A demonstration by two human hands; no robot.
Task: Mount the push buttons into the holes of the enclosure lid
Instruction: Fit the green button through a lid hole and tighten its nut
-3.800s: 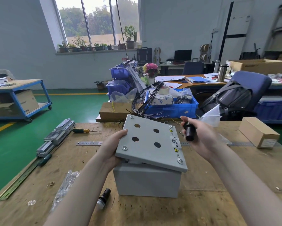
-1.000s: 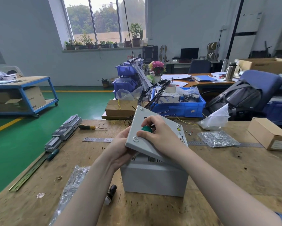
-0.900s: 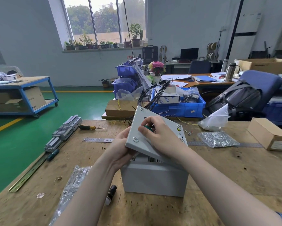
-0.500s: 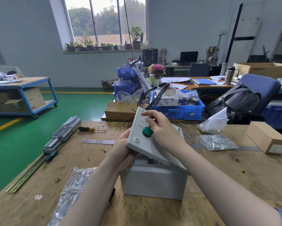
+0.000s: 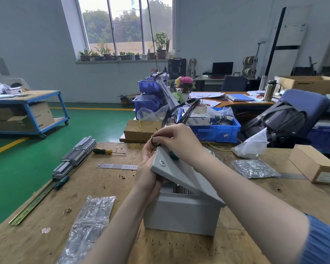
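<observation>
The grey enclosure lid (image 5: 181, 175) is tipped up steeply over the grey enclosure box (image 5: 179, 216), its far edge raised. A green push button (image 5: 173, 155) sits in one of its holes, partly covered by my right wrist. My left hand (image 5: 148, 161) grips the lid's left edge from behind and below. My right hand (image 5: 179, 141) reaches over the lid's raised edge and pinches a small dark ring (image 5: 156, 144) at the back of the lid. The lid's other holes are hidden.
On the wooden bench lie a plastic parts bag (image 5: 91, 221), a steel ruler (image 5: 116, 166), a screwdriver (image 5: 107, 151), terminal blocks on a rail (image 5: 74, 157), a bag of screws (image 5: 253, 168) and a cardboard box (image 5: 313, 164). A blue bin (image 5: 213, 128) stands behind.
The lid has been tipped up steeper. My right hand left the green button's face and went over the lid's raised edge, where it now holds a dark ring.
</observation>
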